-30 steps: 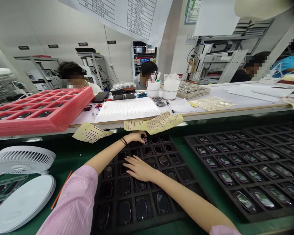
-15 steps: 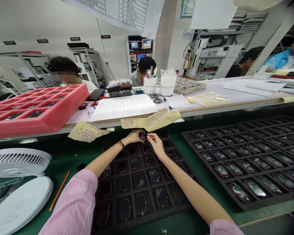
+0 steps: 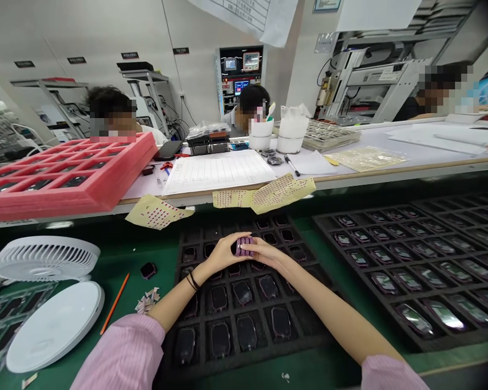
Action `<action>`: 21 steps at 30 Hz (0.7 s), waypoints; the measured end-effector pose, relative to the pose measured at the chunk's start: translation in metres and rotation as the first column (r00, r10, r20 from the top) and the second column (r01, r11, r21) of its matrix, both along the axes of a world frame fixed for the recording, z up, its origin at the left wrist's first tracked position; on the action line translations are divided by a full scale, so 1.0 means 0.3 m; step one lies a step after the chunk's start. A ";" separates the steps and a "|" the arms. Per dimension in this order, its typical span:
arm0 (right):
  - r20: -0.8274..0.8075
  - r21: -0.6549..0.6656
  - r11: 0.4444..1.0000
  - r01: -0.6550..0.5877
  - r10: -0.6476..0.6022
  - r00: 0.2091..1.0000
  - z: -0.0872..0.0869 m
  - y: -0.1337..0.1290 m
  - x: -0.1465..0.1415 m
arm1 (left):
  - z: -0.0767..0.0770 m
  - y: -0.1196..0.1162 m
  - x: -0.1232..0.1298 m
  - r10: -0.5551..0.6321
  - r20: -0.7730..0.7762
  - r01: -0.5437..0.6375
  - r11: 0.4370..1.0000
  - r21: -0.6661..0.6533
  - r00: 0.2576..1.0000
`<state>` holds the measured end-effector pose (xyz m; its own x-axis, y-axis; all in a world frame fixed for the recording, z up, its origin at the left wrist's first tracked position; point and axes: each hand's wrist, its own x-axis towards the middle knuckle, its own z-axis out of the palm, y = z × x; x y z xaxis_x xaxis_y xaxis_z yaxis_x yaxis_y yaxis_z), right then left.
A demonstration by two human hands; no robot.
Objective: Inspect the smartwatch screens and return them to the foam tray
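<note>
Between my two hands is a small stack of purple watch cases (image 3: 245, 246), held above a black foam tray (image 3: 307, 319). My left hand (image 3: 224, 251) is wrapped round the stack from the left. From the other side, the fingers of my right hand (image 3: 265, 251) press against the edges of the cases. Dark rectangular watch faces, such as this watch face (image 3: 218, 298), lie in many of the tray's compartments. Both forearms cover part of the tray.
Right of me lies a second black foam tray (image 3: 366, 276) with watch parts. On the left are a white fan (image 3: 44, 260), its round base (image 3: 57, 327), an orange stick (image 3: 115, 303) and a loose watch (image 3: 148, 270). A pink foam tray (image 3: 106, 189) overhangs the shelf.
My hands have come closer to me and together around the purple stack, which now shows several layered edges. The camera view has shifted, so the scene sits differently in the picture.
</note>
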<state>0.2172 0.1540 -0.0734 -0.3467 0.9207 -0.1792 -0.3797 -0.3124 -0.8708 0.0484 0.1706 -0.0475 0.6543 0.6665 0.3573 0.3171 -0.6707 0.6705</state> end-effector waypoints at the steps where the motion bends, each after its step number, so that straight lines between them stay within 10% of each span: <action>1: -0.001 -0.010 1.000 0.005 -0.005 1.000 -0.003 0.002 0.000 | -0.004 0.006 -0.005 -0.018 -0.004 0.018 1.000 0.004 1.000; 7: -0.059 -0.024 0.994 0.109 -0.110 0.992 -0.004 0.031 0.014 | -0.020 0.072 -0.049 0.155 0.137 -0.126 0.971 -0.204 0.978; 13: -0.079 -0.053 0.978 0.204 -0.208 0.975 -0.021 0.055 0.023 | -0.041 0.102 -0.053 0.488 0.267 -0.064 0.560 -0.826 0.831; 21: -0.016 -0.043 0.976 0.216 -0.216 0.976 -0.013 0.044 0.009 | -0.016 0.097 -0.046 0.492 0.405 0.198 0.420 -0.886 0.771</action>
